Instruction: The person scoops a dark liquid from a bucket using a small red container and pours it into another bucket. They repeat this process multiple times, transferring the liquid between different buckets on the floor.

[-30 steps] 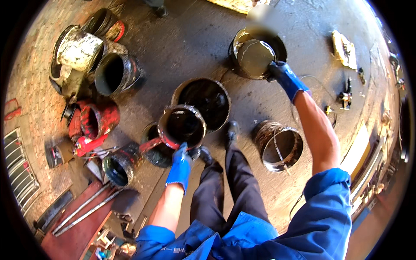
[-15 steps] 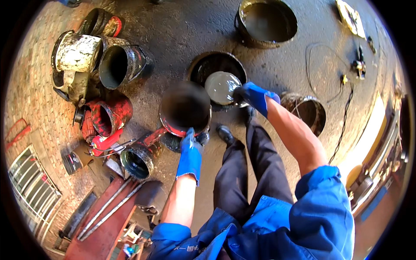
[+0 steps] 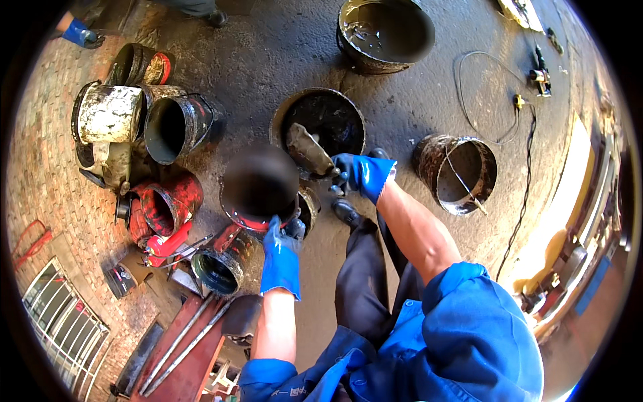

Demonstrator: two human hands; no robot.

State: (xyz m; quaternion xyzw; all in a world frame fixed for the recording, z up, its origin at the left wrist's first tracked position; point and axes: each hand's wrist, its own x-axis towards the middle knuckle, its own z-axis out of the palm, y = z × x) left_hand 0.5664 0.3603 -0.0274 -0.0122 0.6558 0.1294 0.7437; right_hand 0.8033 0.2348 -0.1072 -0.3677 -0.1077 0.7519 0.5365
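My left hand point(image 3: 281, 249), in a blue glove, is closed on the near edge of a red-rimmed bucket point(image 3: 244, 220); its interior is dark and blurred. My right hand point(image 3: 358, 175), also gloved in blue, grips a dirty grey scoop point(image 3: 307, 149). The scoop is tilted on its side over the near left part of a wide round tub point(image 3: 360, 120). Dark, wet residue shows inside that tub. Just right of the red-rimmed bucket, partly hidden by it, stands another stained container point(image 3: 311, 209).
A large tub of dark liquid point(image 3: 375, 65) stands ahead. At right are a rusty bucket point(image 3: 437, 161) and a black cable point(image 3: 529, 181). Several dirty buckets point(image 3: 191, 127) crowd the left, above metal rods point(image 3: 181, 352). Another person's gloved hand point(image 3: 82, 33) shows top left.
The scoop, level and holding grey liquid before, is now tipped on its side and further left. My right hand has moved left and nearer with it. Another person's hand has come into view.
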